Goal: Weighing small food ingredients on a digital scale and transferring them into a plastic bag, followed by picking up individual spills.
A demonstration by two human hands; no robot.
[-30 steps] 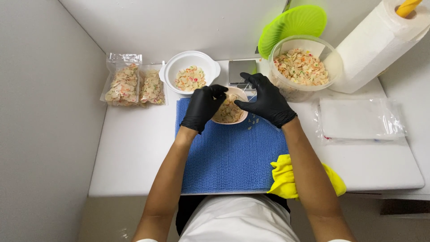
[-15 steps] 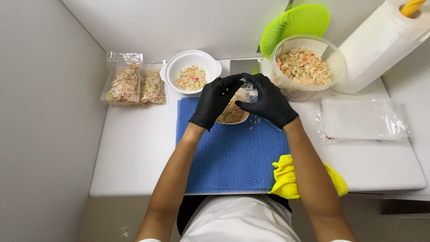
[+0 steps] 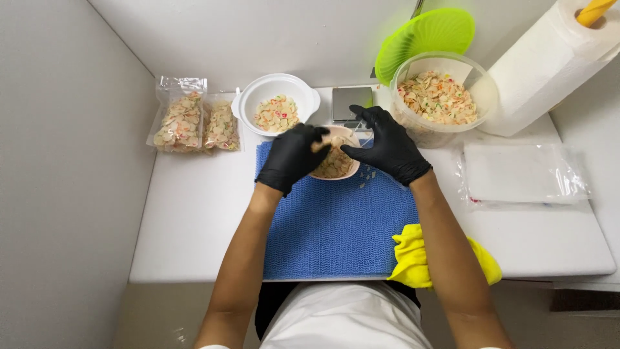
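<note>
Head view: left hand (image 3: 292, 158) and right hand (image 3: 386, 145), both black-gloved, cupped over small bowl (image 3: 337, 161) at far edge of blue mat (image 3: 336, 226); left fingers pinch pasta shells, right hand's grip cannot tell. Mat likely keeps bowl from sliding. 2 filled bags (image 3: 194, 123) at bench's far-left; white bowl (image 3: 278, 106), big tub (image 3: 442, 97) within reach.

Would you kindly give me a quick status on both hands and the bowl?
Left hand and right hand, gloved, at small bowl of pale chips. Bowl on blue mat. Loose chips spilled beside it.

The left hand (image 3: 292, 157) and right hand (image 3: 387, 143) hide much of the small bowl (image 3: 337, 167) between them.
</note>
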